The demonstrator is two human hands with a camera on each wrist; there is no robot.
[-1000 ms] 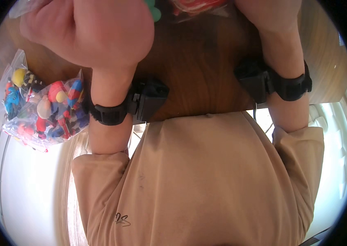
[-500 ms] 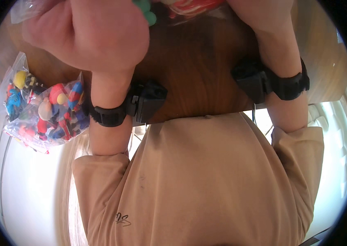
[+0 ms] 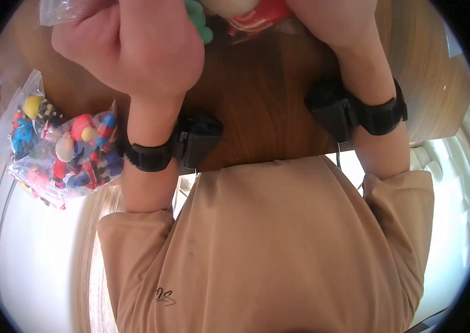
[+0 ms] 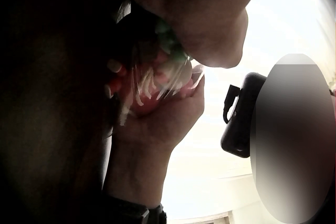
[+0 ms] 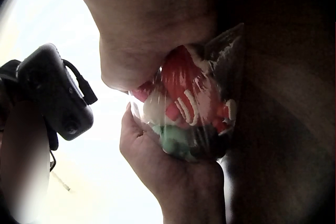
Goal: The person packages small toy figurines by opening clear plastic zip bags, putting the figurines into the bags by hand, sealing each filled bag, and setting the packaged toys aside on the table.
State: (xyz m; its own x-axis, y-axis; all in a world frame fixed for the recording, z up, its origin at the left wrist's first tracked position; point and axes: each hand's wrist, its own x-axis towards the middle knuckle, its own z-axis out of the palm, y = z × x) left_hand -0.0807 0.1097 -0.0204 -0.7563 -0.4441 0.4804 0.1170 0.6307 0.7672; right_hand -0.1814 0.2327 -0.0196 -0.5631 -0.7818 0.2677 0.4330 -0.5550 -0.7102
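At the top of the head view, my left hand (image 3: 135,50) and right hand (image 3: 335,22) hold a clear plastic bag (image 5: 226,50) between them. Inside it are a green toy (image 5: 178,140), a red toy (image 5: 181,71) and a cream rounded piece (image 3: 232,5). The right wrist view shows the left hand (image 5: 163,166) cupping one side of the bag, thumb raised along it. From the other side the right hand (image 4: 163,119) grips it, as seen in the left wrist view. Most fingers are hidden behind the bag and hands. Clear plastic (image 3: 76,11) also shows beside the left hand.
Bags of colourful small figures (image 3: 68,150) lie at the left front edge of the brown wooden table (image 3: 263,100). Both wrists wear black camera straps (image 3: 149,158). A light object (image 3: 453,41) lies at the far right edge.
The right hand has moved left, closer to the left hand, which has shifted slightly right. More of the cream piece shows. The bags of figures stay on the table.
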